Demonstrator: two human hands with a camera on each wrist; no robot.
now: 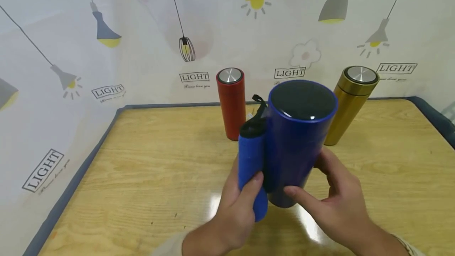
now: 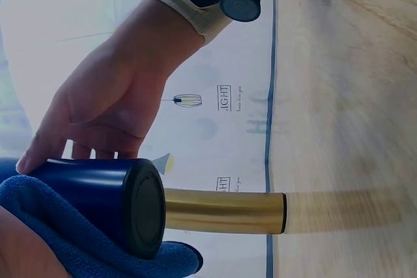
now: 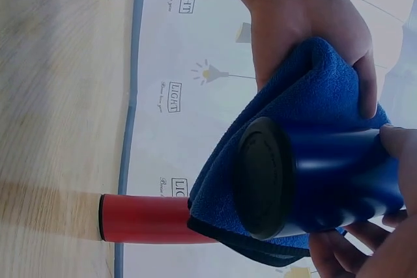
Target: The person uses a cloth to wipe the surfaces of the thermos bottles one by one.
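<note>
A dark blue thermos flask [image 1: 295, 149] with a black top is held up over the table, its black base [image 2: 146, 209] lifted clear. My right hand [image 1: 343, 200] grips it from the right, thumb on the near side and fingers round behind. In my left hand [image 1: 236, 208] is a folded blue cloth [image 1: 250, 161] with a dark edge, pressed against the flask's left side. The left thumb lies over the cloth. In the right wrist view the cloth [image 3: 313, 96] wraps partly round the flask; the left fingers behind it are mostly hidden.
Behind the flask, a red thermos [image 1: 232, 110] stands at the back of the wooden table [image 1: 142, 177]. A gold thermos [image 1: 350, 106] stands at the back right. A white sheet [image 1: 149, 50] printed with lamps hangs behind and at the left.
</note>
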